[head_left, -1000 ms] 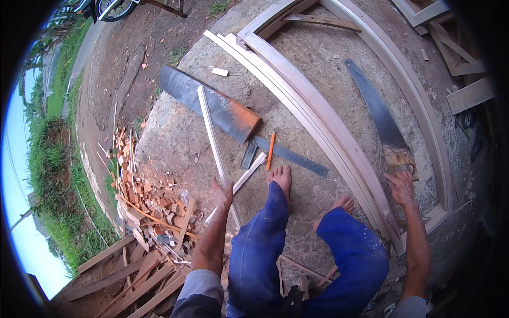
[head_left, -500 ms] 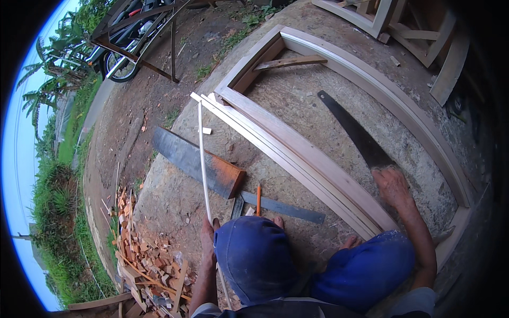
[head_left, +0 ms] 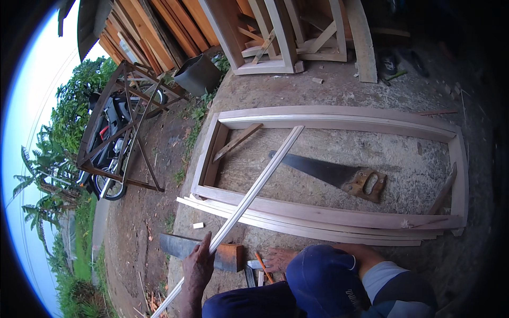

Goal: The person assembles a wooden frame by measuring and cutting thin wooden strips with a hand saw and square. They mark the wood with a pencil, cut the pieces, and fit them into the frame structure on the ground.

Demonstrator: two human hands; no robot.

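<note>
My left hand [head_left: 197, 263] is closed around a long, thin white moulding strip [head_left: 254, 192], which slants up across the near side of a wooden frame [head_left: 328, 214]. Beside my knee, my right hand [head_left: 280, 259] reaches low with fingers stretched over a metal try square [head_left: 256, 264], much of whose blade is hidden. An orange pencil [head_left: 263, 266] lies by those fingertips. Within the frame a handsaw [head_left: 323, 172] with a wooden handle rests on the concrete, away from both hands. More pale strips [head_left: 297, 228] lie along the frame's near side.
A dark block with an orange end [head_left: 231, 258] lies next to my left hand. Further off stand more wooden frames [head_left: 265, 66], a grey bin [head_left: 199, 76], leaning planks [head_left: 164, 32], and a motorcycle [head_left: 114, 127] behind a dark rack [head_left: 127, 95]. A small white offcut [head_left: 198, 226] is on the ground.
My right hand has let go of the handsaw, now lying inside the frame, and has moved left to the try square. My left hand has swung the strip's far end rightward. The view has turned.
</note>
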